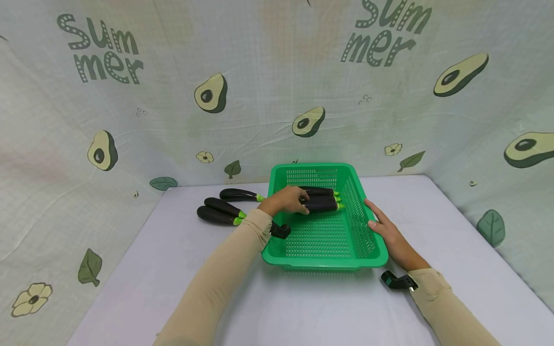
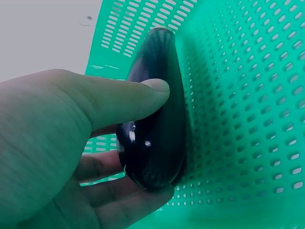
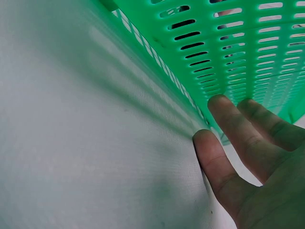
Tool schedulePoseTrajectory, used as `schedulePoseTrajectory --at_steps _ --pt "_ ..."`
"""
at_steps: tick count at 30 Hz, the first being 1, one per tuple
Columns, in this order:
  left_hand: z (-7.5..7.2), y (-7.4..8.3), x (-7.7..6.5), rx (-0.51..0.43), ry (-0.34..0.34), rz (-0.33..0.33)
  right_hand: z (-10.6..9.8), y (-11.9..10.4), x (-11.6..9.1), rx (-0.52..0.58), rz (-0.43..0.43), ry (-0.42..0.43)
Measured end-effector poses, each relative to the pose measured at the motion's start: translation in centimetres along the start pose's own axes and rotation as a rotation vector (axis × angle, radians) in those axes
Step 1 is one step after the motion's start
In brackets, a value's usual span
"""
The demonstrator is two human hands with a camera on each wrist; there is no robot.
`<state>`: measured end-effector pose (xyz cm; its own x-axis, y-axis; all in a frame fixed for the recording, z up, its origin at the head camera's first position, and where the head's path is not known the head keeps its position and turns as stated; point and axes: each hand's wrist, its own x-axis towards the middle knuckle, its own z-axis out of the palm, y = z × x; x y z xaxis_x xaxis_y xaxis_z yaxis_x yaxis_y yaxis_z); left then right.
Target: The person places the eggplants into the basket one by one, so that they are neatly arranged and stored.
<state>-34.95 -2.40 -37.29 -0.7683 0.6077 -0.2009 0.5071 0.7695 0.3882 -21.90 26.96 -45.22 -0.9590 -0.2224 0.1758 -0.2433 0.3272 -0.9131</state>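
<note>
Head: left hand (image 1: 289,199) sits inside the basket (image 1: 316,263); right hand (image 1: 391,240) braces its outer side, likely against sliding. Left wrist: thumb and fingers grasp an eggplant (image 2: 159,138) near its fat end, inside the basket; near-black, glossy, smooth. Right wrist: fingers rest fairly straight against the basket wall, not clenched.

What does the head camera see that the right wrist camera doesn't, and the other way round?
Only the head view shows three eggplants lying outside the basket and the avocado-print cloth behind.

Only the right wrist view shows the outer face of the basket's slotted wall beside three fingertips.

Both share the right hand, the green basket and the pale tabletop.
</note>
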Motion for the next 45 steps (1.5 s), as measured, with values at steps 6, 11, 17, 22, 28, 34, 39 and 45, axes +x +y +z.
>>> schedulePoseTrajectory --at_steps 6,11,17,22,28,34,39,45 --pt "0.15 0.09 -0.08 0.019 -0.014 -0.005 -0.12 0.06 0.02 0.002 0.006 0.001" --pt "0.18 0.14 -0.25 0.018 -0.022 -0.012 -0.14 0.22 0.11 -0.006 0.012 -0.004" --pt "0.27 0.19 -0.17 0.072 -0.035 -0.023 -0.14 0.23 0.11 -0.003 0.009 0.003" --pt "0.39 0.3 -0.04 0.116 -0.04 -0.031 -0.16 0.08 0.13 -0.004 0.012 0.007" --pt "0.5 0.33 0.05 0.128 -0.036 -0.029 -0.17 -0.04 0.13 -0.014 0.003 0.003" --pt "0.62 0.18 0.15 0.128 -0.019 -0.038 -0.15 -0.18 0.1 -0.007 0.008 -0.002" --pt "0.72 0.17 0.2 0.137 -0.009 -0.042 -0.14 -0.15 0.14 -0.004 0.004 -0.002" --pt "0.65 0.36 0.24 0.154 -0.019 -0.056 -0.16 -0.13 0.07 0.004 0.009 0.0"
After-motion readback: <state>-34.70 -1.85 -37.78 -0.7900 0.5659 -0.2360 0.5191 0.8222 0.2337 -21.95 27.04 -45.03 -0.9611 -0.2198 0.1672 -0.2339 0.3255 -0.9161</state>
